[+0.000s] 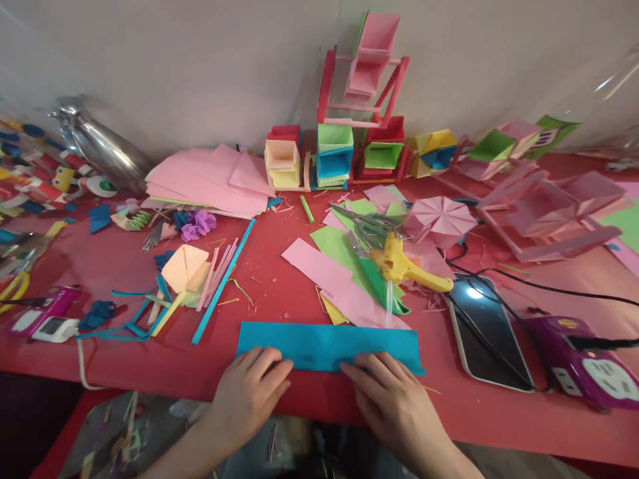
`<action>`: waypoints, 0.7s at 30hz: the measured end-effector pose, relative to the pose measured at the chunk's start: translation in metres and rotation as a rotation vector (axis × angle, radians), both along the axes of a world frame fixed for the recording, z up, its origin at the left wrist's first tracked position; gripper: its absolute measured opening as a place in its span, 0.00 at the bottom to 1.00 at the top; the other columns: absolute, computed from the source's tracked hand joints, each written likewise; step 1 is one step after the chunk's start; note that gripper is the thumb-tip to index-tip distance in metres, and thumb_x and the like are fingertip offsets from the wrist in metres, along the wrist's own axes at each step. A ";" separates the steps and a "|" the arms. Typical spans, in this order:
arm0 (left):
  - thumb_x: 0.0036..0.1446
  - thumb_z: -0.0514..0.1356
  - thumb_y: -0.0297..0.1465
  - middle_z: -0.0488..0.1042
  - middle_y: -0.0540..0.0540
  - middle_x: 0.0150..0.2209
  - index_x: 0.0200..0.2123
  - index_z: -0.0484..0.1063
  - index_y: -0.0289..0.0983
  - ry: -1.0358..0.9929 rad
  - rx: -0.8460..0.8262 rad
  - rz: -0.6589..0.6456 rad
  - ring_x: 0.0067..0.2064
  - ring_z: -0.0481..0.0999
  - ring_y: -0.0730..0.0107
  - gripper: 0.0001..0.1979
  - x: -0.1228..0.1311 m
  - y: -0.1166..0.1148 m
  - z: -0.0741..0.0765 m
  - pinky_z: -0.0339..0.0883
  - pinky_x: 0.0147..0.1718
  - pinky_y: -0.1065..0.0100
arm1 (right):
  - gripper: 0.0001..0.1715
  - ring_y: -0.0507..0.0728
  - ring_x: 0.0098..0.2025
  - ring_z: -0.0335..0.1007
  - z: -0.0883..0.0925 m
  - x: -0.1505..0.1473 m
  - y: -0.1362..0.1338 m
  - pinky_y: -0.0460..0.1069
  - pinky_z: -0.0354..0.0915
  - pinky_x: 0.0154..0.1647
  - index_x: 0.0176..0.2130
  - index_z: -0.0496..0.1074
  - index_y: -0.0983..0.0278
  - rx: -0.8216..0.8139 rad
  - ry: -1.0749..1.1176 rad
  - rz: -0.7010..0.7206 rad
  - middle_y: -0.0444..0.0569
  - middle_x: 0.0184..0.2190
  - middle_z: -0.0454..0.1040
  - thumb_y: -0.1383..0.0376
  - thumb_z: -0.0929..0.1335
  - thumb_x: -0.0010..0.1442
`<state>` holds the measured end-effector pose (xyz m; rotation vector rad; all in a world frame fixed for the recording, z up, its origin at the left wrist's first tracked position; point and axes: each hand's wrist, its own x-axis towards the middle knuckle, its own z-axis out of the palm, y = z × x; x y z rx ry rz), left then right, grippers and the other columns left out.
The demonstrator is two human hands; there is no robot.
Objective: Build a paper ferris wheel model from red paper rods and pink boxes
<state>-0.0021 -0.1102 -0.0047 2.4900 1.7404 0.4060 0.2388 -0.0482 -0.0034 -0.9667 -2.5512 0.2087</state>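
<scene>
A wide strip of blue paper (329, 342) lies flat near the front edge of the red table. Its near edge is under the fingers of both my hands. My left hand (254, 389) has its fingers curled together on the left part of that edge. On the right part, the bent fingers of my right hand (384, 392) grip the same edge, thumb underneath. Beyond the strip are pink paper pieces (319, 266) and a yellow glue gun (404, 266) with a clear glue stick. A thin blue paper stick (224, 279) lies to the left.
A phone (489, 332) and a purple power strip (584, 366) with black cords sit at the right. Folded paper boxes (334, 153) and pink paper sheets (210, 179) stand along the wall. Scissors (369, 223) lie behind the glue gun. Another purple power strip (50, 313) is at the left.
</scene>
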 end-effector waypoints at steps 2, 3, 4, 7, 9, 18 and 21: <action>0.60 0.52 0.32 0.70 0.46 0.35 0.40 0.71 0.40 -0.060 -0.008 0.011 0.35 0.69 0.66 0.09 -0.002 0.001 -0.002 0.65 0.32 0.66 | 0.17 0.56 0.34 0.67 0.000 0.000 0.003 0.49 0.67 0.32 0.39 0.74 0.60 -0.032 0.031 -0.010 0.50 0.33 0.73 0.69 0.58 0.61; 0.60 0.52 0.32 0.70 0.47 0.34 0.39 0.71 0.40 -0.102 -0.017 0.012 0.34 0.69 0.67 0.09 -0.005 0.002 -0.004 0.65 0.32 0.68 | 0.17 0.55 0.33 0.67 0.000 0.002 0.005 0.48 0.67 0.31 0.38 0.74 0.60 -0.056 0.057 -0.007 0.50 0.33 0.73 0.70 0.58 0.61; 0.61 0.52 0.31 0.69 0.47 0.34 0.38 0.72 0.40 -0.148 -0.030 0.005 0.34 0.68 0.69 0.09 -0.008 0.002 -0.004 0.65 0.32 0.69 | 0.18 0.54 0.33 0.67 0.000 0.006 0.007 0.47 0.67 0.31 0.38 0.74 0.59 -0.087 0.088 0.000 0.49 0.33 0.73 0.71 0.58 0.62; 0.61 0.51 0.29 0.68 0.47 0.36 0.43 0.71 0.41 -0.254 -0.090 -0.049 0.36 0.68 0.71 0.11 -0.019 -0.002 -0.004 0.66 0.35 0.72 | 0.17 0.53 0.35 0.69 -0.001 0.027 0.011 0.46 0.68 0.33 0.39 0.74 0.60 -0.173 0.159 0.009 0.50 0.35 0.73 0.71 0.58 0.62; 0.61 0.51 0.32 0.67 0.44 0.41 0.49 0.68 0.40 -0.241 -0.127 -0.066 0.41 0.68 0.69 0.14 -0.023 -0.008 -0.003 0.66 0.40 0.70 | 0.15 0.54 0.38 0.69 -0.001 0.042 0.009 0.47 0.69 0.36 0.41 0.74 0.61 -0.179 0.143 -0.006 0.51 0.38 0.72 0.69 0.59 0.62; 0.42 0.53 0.59 0.67 0.39 0.44 0.58 0.59 0.49 0.202 -0.086 0.076 0.44 0.68 0.51 0.41 0.014 -0.022 0.003 0.65 0.39 0.54 | 0.24 0.62 0.43 0.67 0.001 -0.019 -0.031 0.57 0.66 0.41 0.51 0.69 0.58 0.099 -0.125 -0.101 0.50 0.47 0.72 0.52 0.64 0.57; 0.46 0.53 0.56 0.67 0.40 0.45 0.58 0.58 0.48 0.184 -0.084 0.084 0.46 0.67 0.53 0.37 0.014 -0.025 0.002 0.64 0.41 0.56 | 0.21 0.62 0.46 0.66 -0.004 -0.022 -0.036 0.56 0.66 0.43 0.51 0.69 0.57 0.111 -0.124 -0.155 0.50 0.49 0.71 0.55 0.62 0.60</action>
